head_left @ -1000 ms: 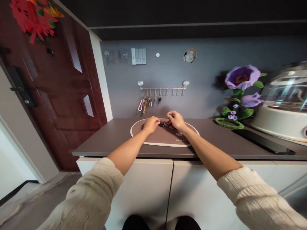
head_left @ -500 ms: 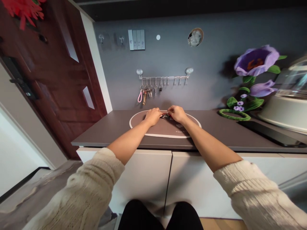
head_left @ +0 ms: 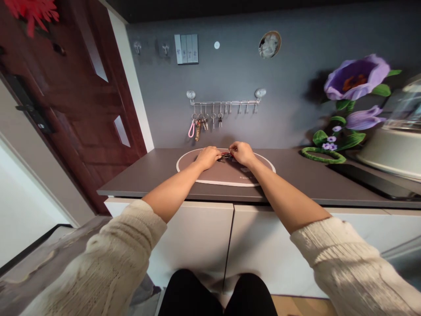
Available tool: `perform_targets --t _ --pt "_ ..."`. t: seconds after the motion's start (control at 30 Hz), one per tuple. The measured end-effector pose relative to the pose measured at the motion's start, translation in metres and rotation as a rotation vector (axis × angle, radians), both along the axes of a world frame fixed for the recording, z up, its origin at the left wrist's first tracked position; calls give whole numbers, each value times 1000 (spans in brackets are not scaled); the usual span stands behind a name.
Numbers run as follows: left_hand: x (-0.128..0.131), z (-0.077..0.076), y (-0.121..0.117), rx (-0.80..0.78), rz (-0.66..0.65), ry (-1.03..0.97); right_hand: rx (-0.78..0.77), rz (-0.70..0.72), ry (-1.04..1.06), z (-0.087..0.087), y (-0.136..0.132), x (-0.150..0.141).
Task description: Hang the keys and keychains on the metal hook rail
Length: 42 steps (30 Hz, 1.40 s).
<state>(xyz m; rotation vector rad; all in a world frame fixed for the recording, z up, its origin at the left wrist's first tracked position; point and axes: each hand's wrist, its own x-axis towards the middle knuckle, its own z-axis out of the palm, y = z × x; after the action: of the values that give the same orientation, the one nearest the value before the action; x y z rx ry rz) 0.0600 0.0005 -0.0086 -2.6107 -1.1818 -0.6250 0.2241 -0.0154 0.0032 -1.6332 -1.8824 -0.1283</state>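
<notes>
In the head view we see both our hands meeting over the mat (head_left: 223, 175), which lies on the tabletop (head_left: 144, 169). Between them, on the far half of the mat, is the bundle (head_left: 224, 157), dark with a touch of red; it is too small to tell piece from piece.

Our left hand (head_left: 208, 159) lies low, palm down, with its fingers reaching the near left side of the bundle. Our right hand (head_left: 242, 154) arches at the other side, its fingers curled inward and its thumb close to them. We cannot tell how far the fingers of either hand are parted, nor whether they grip a piece or merely touch it.

We judge the step in hand to be fine two-handed fingering of the bundle, one hand steadying and the other working. The next move seems to call for small, careful finger motion, with the left side held steady.

On the wall behind is the rail (head_left: 230, 102); keys (head_left: 206, 123) and a pink loop (head_left: 191, 129) hang from its left part. To the right stand the flower (head_left: 358, 79) and a black slab (head_left: 375, 181), well apart from our hands.
</notes>
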Motion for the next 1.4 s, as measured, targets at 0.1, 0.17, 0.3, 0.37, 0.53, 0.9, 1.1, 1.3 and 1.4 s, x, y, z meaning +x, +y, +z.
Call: perform_targets --t 0.1,0.17,0.3,0.37,0.53,0.9,1.1,1.3,1.4 --pt "-2 0 1 -18 -12 2 7 5 -14 0 0 0" --pt "-3 0 1 -28 -23 7 10 3 -13 0 0 -1" --pt "-4 0 3 -9 -40 16 0 -1 0 1 0 -1" --pt "-5 0 4 16 -44 18 -3 -1 1 1 0 -1" --pt "-6 1 3 47 -35 -18 -8 12 5 0 -1 -1" --pt "-6 4 -1 73 -24 -176 -18 106 86 0 -2 -3" --pt "-4 1 8 83 -67 -348 -39 200 158 1 -6 -7" --pt "-2 0 11 -9 -109 -568 -56 265 234 3 -9 -9" --pt "-1 0 12 -93 -134 -688 -63 330 326 3 -9 -10"
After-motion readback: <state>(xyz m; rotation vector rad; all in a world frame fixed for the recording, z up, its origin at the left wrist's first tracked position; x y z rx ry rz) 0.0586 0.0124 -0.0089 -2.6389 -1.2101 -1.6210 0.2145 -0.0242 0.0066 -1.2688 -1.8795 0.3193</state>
